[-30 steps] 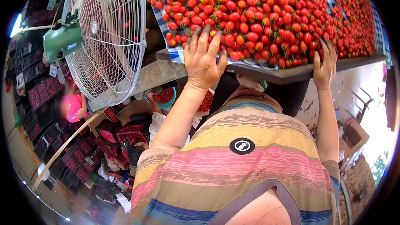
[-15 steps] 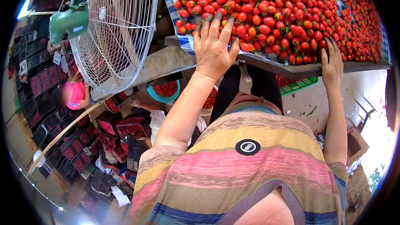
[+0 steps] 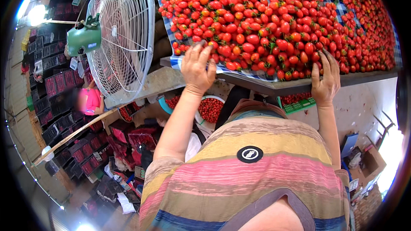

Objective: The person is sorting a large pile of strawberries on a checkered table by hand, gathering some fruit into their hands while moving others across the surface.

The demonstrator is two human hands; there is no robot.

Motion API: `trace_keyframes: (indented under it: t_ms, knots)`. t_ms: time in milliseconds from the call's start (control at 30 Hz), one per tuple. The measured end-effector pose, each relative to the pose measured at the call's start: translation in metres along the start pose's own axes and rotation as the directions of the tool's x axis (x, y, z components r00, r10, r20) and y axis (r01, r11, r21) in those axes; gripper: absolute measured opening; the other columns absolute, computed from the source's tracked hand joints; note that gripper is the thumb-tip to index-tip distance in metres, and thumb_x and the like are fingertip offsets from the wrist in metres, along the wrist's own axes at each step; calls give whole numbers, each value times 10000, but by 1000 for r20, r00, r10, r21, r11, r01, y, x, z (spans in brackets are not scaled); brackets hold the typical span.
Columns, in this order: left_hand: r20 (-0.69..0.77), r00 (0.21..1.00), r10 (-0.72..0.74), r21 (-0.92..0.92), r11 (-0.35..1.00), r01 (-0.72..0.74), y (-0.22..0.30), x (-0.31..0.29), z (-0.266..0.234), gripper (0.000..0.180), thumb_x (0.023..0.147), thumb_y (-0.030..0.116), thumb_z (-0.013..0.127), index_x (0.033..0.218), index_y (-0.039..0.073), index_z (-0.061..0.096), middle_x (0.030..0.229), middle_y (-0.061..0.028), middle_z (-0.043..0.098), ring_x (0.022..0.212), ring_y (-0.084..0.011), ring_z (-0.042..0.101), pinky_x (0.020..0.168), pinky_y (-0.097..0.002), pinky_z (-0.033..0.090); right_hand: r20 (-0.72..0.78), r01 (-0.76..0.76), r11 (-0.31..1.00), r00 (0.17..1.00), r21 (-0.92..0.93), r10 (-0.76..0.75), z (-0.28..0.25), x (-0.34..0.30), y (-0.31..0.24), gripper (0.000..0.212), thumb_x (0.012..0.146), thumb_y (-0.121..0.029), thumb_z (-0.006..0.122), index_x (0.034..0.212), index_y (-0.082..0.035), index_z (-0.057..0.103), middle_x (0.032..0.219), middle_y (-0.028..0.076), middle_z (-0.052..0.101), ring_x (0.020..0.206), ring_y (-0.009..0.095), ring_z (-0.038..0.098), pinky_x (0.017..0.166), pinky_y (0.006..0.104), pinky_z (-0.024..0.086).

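Note:
A broad heap of red cherry tomatoes (image 3: 252, 17), some with green stems, covers a blue-and-white checked cloth (image 3: 174, 61) on a dark-edged table (image 3: 274, 87). At the heap's near left corner lies my left hand (image 3: 198, 69), its darkened fingers apart and their tips beside the nearest tomatoes. My right hand (image 3: 326, 79) reaches over the table's near edge on the right. Its fingers rest against tomatoes along the rim, with the thumb held apart. Neither hand visibly holds a tomato, though the right fingertips are partly lost among them.
A large wire-caged fan (image 3: 122, 38) stands close at left. Under the table are a white tub (image 3: 199, 120) and a green crate (image 3: 302, 106), both with tomatoes. Stacked dark crates (image 3: 60, 83), a long pole (image 3: 79, 133) and a person in pink (image 3: 91, 101) are further left.
Both hands have drawn back toward me and left, the left one leaving the tomatoes it was spread over for the table's corner. The view has shifted, showing more of the white tub.

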State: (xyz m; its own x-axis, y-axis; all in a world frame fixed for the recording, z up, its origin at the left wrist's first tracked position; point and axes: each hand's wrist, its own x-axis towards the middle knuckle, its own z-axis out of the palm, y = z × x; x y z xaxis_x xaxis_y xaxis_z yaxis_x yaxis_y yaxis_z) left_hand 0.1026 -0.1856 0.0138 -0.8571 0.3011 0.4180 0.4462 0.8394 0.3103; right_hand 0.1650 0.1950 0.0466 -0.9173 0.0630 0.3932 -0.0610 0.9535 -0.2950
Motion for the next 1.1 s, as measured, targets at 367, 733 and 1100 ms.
trace_keyframes:
  t_ms: [367,733,1100]
  knots:
    - [18,1000,-15,46,999,14,7,-2,6,447,987,284,380,1210,37,678,1237,-181,651,1194,-356,578,1053,-428,423,-244,79,976,969,203,-28,14,-7,10,286,853,-141,730,1135,-102,712,1103,70,704,928,259,697,808,330,552]
    - [-17,998,60,65,996,-59,-1,-4,9,476,977,332,374,1204,37,672,1188,-172,666,1139,-361,598,1009,-421,452,-232,77,982,972,172,-35,7,-12,6,226,882,-161,721,1099,-98,730,1026,69,721,886,250,705,764,304,551]
    - [-119,980,158,97,984,-147,-4,-6,18,423,1038,263,349,1208,31,659,1182,-163,669,1125,-349,611,1002,-401,451,-222,88,980,974,180,-47,11,-17,14,203,946,-213,677,1105,-104,741,1068,59,726,929,219,711,818,293,545]
